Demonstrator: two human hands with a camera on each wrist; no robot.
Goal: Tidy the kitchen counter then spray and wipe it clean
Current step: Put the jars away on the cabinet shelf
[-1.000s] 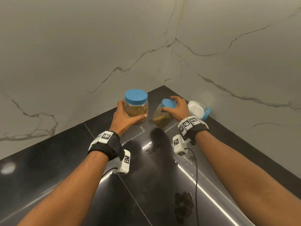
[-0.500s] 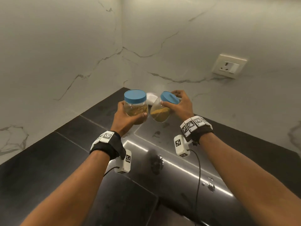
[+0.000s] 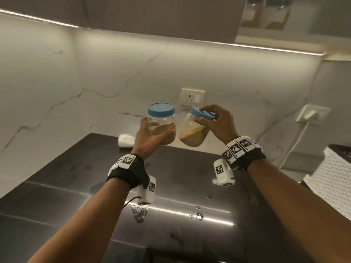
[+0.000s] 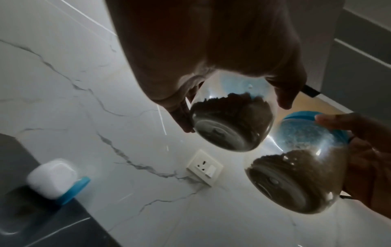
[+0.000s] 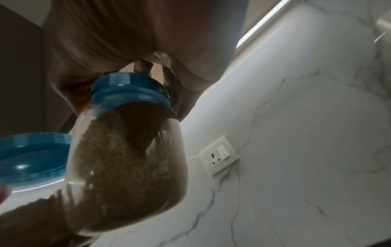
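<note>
Head view: left hand (image 3: 150, 137) grips an upright blue-lidded jar (image 3: 162, 126) by its body; right hand (image 3: 221, 123) clutches a tilted jar (image 3: 192, 132) by its lid, both above the black counter (image 3: 57, 196)

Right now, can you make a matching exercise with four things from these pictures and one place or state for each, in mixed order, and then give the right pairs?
Things:
1. left jar
2. right jar
3. white jar
4. socket

States:
A. lies on its side on the counter
B. fixed on the marble wall
C. upright, gripped round its body by the left hand
D. tilted, held by its blue lid in the right hand

Pairs: 1-C, 2-D, 3-A, 4-B
</note>
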